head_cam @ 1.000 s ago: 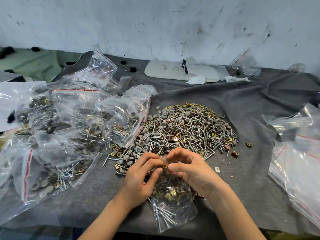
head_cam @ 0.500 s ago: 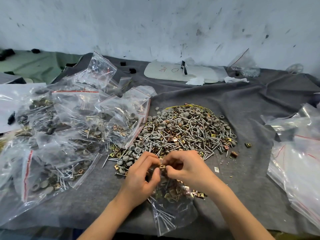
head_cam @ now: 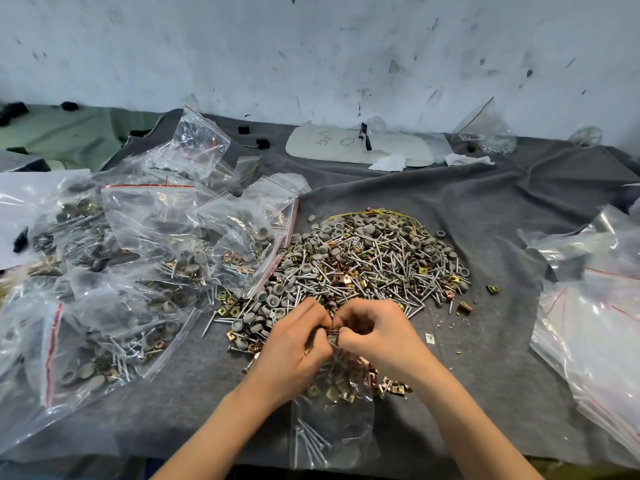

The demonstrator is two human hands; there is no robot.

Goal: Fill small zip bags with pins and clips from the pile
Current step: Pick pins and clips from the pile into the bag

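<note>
A big pile (head_cam: 367,268) of silver pins, grey caps and brass clips lies in the middle of the grey cloth. Just in front of it lies a small clear zip bag (head_cam: 332,420) with pins and brass clips inside. My left hand (head_cam: 294,355) and my right hand (head_cam: 377,337) meet at the bag's mouth, fingers pinched together there. A small brass clip (head_cam: 331,330) shows between the fingertips. Which hand holds the clip I cannot tell.
Many filled zip bags (head_cam: 145,258) are heaped on the left. A stack of flat empty bags (head_cam: 595,306) lies on the right. A white board (head_cam: 356,147) and another bag (head_cam: 485,133) sit at the back by the wall. Loose clips (head_cam: 464,308) lie right of the pile.
Both hands have sunk a little toward the bag and closed tighter at its mouth. The pile and the other bags have not moved.
</note>
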